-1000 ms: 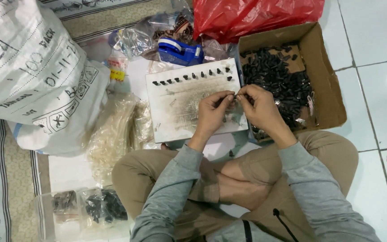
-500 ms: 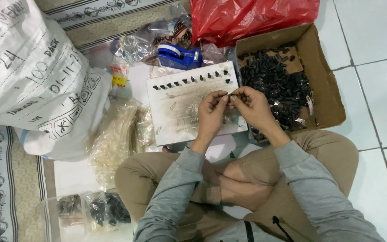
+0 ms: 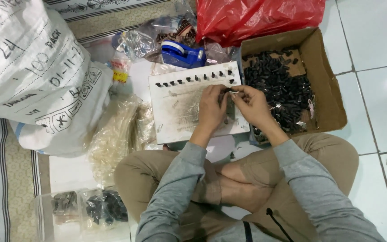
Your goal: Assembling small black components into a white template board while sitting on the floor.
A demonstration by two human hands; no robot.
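My left hand point(image 3: 212, 107) and my right hand point(image 3: 252, 103) meet over the right part of a white board point(image 3: 180, 112). Both pinch one small black piece point(image 3: 227, 91) between their fingertips. A row of several small black pieces point(image 3: 193, 79) stands along the board's far edge. To the right is a cardboard box point(image 3: 325, 89) filled with many more small black pieces point(image 3: 278, 85). My crossed legs in tan trousers lie below the board.
A blue tape dispenser point(image 3: 182, 53) lies behind the board, under a red plastic bag point(image 3: 256, 18). A big white woven sack point(image 3: 27, 76) fills the left. Clear plastic bags point(image 3: 113, 139) lie beside the board; small bags of black pieces point(image 3: 90, 208) sit at bottom left.
My two hands stayed together over the board, shifting slightly toward its far right corner. The view itself drifted a little.
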